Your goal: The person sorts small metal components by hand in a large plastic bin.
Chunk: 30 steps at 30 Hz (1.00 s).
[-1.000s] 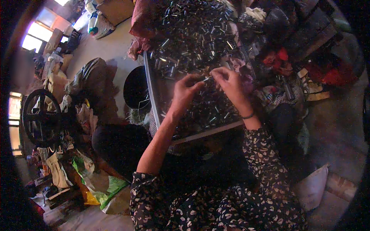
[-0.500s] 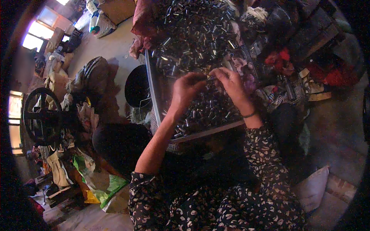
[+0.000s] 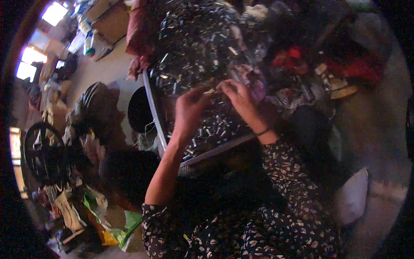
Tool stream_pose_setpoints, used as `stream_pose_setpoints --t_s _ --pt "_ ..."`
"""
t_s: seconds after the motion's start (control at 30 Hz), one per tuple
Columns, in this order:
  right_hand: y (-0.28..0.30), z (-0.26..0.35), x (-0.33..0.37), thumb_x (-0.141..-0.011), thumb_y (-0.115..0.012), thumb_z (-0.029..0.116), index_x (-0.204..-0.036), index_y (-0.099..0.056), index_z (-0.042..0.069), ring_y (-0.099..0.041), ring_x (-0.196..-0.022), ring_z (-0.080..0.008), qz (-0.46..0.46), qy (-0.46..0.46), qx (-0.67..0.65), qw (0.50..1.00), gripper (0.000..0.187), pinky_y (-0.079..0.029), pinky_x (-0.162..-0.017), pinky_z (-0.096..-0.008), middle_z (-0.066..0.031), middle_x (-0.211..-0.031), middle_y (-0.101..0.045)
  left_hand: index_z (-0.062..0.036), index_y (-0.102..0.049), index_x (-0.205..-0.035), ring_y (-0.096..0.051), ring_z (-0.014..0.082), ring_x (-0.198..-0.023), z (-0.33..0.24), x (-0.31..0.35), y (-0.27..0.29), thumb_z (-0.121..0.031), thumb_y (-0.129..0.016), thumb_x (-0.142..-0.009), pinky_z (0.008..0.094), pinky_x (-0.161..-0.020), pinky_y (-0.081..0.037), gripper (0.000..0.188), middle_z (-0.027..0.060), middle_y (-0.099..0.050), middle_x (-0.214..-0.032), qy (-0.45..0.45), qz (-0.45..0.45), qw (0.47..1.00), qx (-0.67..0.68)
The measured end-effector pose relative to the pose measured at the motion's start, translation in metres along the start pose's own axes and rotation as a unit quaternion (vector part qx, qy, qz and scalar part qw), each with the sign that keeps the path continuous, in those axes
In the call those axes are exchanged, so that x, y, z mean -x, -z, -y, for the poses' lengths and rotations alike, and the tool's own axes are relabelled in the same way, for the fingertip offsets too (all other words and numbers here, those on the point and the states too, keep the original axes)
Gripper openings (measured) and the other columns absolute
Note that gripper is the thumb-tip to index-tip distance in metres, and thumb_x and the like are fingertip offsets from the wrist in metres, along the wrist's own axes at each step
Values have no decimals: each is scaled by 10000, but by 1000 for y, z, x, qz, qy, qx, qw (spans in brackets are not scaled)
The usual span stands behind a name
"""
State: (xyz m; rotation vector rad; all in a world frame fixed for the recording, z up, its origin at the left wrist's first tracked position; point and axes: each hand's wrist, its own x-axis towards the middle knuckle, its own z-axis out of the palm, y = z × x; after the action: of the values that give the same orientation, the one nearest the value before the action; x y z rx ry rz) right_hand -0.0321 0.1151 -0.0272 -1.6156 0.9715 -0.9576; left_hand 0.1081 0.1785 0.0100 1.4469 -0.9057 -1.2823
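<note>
My left hand [image 3: 192, 108] and my right hand [image 3: 237, 94] meet over a wide metal-edged tray [image 3: 156, 113]. Fingers and thumb are pinched together on each hand, and the left is smeared by motion. Near the fingertips a tiny pale piece [image 3: 210, 91] shows, too blurred to name. Below and beyond the hands, the tray is covered with many small, shiny, tube-like metal pieces [image 3: 211, 131]. A dark band circles my right wrist.
A reddish cloth bundle [image 3: 137, 32] lies at the tray's far left corner. Left of the tray are a round black thing [image 3: 139, 110], a dark spoked wheel [image 3: 43, 149] and a green and white sack [image 3: 129, 224]. Red cloth [image 3: 293, 60] lies to the right.
The whole view has shifted, so the tray and both hands appear farther left. My hands stay close together over the metal pieces, the left more blurred now.
</note>
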Motion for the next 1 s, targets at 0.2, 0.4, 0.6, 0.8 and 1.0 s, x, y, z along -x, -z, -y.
stream_pose_setpoints --t_s 0.2,0.4,0.6,0.8,1.0 --pt "50 5 -3 -860 -465 256 -905 -567 76 -474 -518 -65 -131 -57 -11 990 212 -348 -431 -213 -6 -690 -550 23 -522 -1038 -564 134 -759 5 -4 0 -179 -495 -825 258 -668 -470 295 73 -557 -893 24 89 996 3" --pt "70 -30 -14 -792 -420 18 -1018 -475 6 -527 -825 -338 -65 70 366 926 233 -421 -675 -406 -203 -910 -542 -10 -519 -1051 -569 174 -783 32 -23 -8 -225 -487 -829 294 -702 -461 311 96 -566 -965 32 115 992 -28" --pt "63 -43 -13 -867 -427 167 -922 -518 -6 -532 -726 -198 -91 46 237 966 202 -417 -657 -309 -118 -830 -574 24 -596 -920 -525 110 -713 47 -31 -32 -214 -585 -762 283 -629 -440 285 80 -610 -797 -109 52 993 -18" --pt "43 -33 3 -880 -427 214 -849 -505 -7 -455 -681 -100 -49 75 115 989 236 -387 -632 -253 -22 -757 -528 47 -604 -815 -470 89 -531 49 -44 -42 -194 -584 -737 268 -472 -401 254 29 -545 -600 -109 53 993 15" --pt "30 -24 12 -880 -429 226 -844 -519 -7 -443 -690 -90 -56 52 66 995 252 -385 -641 -250 -22 -733 -522 28 -614 -756 -466 83 -524 48 -39 -37 -190 -601 -701 253 -461 -385 225 20 -536 -587 -127 73 989 15"
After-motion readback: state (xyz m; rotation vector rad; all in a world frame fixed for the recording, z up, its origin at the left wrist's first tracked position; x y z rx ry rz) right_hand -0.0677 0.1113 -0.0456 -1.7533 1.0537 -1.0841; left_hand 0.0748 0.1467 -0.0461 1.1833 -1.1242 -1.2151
